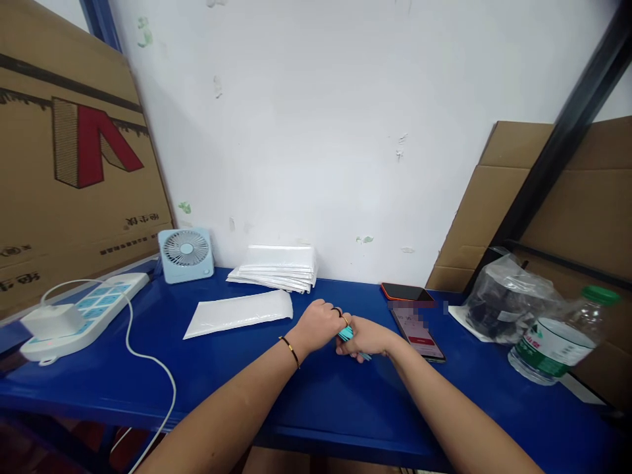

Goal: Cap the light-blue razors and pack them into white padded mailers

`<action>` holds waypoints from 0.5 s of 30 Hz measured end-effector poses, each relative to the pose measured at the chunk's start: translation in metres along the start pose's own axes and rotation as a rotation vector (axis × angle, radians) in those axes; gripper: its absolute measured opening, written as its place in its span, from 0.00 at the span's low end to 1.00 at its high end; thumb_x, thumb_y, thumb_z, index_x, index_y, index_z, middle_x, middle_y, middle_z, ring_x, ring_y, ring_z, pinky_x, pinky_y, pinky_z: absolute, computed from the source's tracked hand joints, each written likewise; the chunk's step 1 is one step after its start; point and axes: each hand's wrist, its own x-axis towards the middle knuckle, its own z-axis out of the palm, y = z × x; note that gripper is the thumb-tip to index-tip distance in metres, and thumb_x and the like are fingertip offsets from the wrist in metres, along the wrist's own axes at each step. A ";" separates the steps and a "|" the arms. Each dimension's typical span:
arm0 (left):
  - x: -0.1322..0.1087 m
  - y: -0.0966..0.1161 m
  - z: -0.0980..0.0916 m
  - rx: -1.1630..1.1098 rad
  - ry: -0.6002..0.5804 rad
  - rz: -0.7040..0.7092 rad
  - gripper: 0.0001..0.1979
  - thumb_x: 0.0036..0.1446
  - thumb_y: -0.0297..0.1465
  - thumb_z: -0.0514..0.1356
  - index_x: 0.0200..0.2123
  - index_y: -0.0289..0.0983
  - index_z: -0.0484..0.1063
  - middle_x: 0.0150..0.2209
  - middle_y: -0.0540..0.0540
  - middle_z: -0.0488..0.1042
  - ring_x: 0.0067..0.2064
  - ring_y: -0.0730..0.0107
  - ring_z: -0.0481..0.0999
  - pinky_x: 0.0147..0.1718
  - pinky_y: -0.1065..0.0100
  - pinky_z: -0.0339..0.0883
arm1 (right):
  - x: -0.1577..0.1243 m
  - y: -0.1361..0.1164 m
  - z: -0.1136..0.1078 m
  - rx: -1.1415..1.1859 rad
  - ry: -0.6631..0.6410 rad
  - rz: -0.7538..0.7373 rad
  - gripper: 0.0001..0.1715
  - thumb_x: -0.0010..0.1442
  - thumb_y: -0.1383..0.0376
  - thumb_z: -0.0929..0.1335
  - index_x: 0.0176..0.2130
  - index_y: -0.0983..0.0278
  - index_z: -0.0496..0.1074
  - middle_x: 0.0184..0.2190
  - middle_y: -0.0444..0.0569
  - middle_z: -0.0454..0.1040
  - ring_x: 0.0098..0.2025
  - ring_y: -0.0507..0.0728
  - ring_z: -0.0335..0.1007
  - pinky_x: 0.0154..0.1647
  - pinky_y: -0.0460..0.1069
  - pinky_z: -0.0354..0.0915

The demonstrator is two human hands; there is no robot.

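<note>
My left hand [320, 325] and my right hand [368, 337] meet over the table's middle, both closed around a small turquoise bundle [346, 334]. Thin ridges show on the bundle between the hands, and a narrow pale-blue end pokes out below the right fingers. Most of it is hidden, so its kind is unclear. Rings are on the left hand's fingers, and a dark bracelet circles that wrist. Left of the hands a single white padded mailer [239, 314] lies flat. Behind it sits a stack of white padded mailers [276, 266] against the wall.
A blue fan [186, 255] and a power strip [93, 315] with a white plug and cable occupy the left. On the right are a lit phone [419, 334], a red-edged phone [407, 293], a plastic-wrapped dark object [508, 299] and a green-capped bottle [557, 339]. Cardboard [74, 197] stands at the left.
</note>
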 end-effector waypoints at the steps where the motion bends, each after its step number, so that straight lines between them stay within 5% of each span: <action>1: -0.004 -0.005 -0.003 -0.002 0.002 -0.046 0.12 0.55 0.28 0.54 0.44 0.39 0.65 0.38 0.43 0.72 0.43 0.63 0.70 0.43 0.61 0.57 | 0.001 0.002 0.001 -0.078 0.120 0.009 0.06 0.48 0.65 0.67 0.29 0.66 0.69 0.19 0.43 0.68 0.17 0.49 0.64 0.19 0.43 0.60; 4: -0.026 -0.032 -0.007 -0.002 -0.051 -0.322 0.47 0.37 0.34 0.67 0.59 0.44 0.47 0.59 0.39 0.54 0.60 0.47 0.51 0.54 0.49 0.42 | 0.001 0.008 -0.003 -0.276 0.375 0.050 0.05 0.51 0.65 0.65 0.31 0.64 0.70 0.22 0.46 0.71 0.19 0.50 0.65 0.20 0.43 0.57; 6: -0.048 -0.054 -0.005 -0.001 -0.250 -0.561 0.55 0.29 0.32 0.69 0.61 0.42 0.44 0.61 0.35 0.48 0.61 0.39 0.43 0.54 0.42 0.38 | -0.001 0.012 -0.007 -0.332 0.435 0.065 0.07 0.53 0.64 0.65 0.33 0.63 0.71 0.27 0.47 0.73 0.23 0.51 0.67 0.22 0.43 0.56; 9: -0.078 -0.083 0.001 -0.011 -0.489 -0.795 0.39 0.40 0.24 0.61 0.58 0.38 0.54 0.56 0.32 0.58 0.57 0.41 0.57 0.50 0.42 0.48 | -0.002 0.017 -0.010 -0.419 0.486 0.082 0.07 0.54 0.64 0.65 0.34 0.62 0.71 0.31 0.48 0.74 0.29 0.53 0.68 0.25 0.43 0.55; 12: -0.093 -0.097 0.000 -0.040 -0.503 -0.759 0.25 0.47 0.19 0.51 0.51 0.39 0.64 0.47 0.36 0.70 0.45 0.55 0.71 0.42 0.56 0.62 | -0.002 0.019 -0.010 -0.467 0.534 0.070 0.07 0.53 0.64 0.66 0.34 0.61 0.72 0.31 0.47 0.74 0.32 0.54 0.68 0.28 0.44 0.55; 15: -0.087 -0.097 -0.012 -0.009 -0.447 -0.741 0.20 0.51 0.21 0.46 0.46 0.39 0.67 0.41 0.38 0.73 0.43 0.55 0.72 0.38 0.59 0.63 | -0.003 0.022 -0.011 -0.446 0.563 0.023 0.07 0.53 0.64 0.65 0.33 0.61 0.72 0.30 0.47 0.74 0.31 0.54 0.68 0.28 0.44 0.54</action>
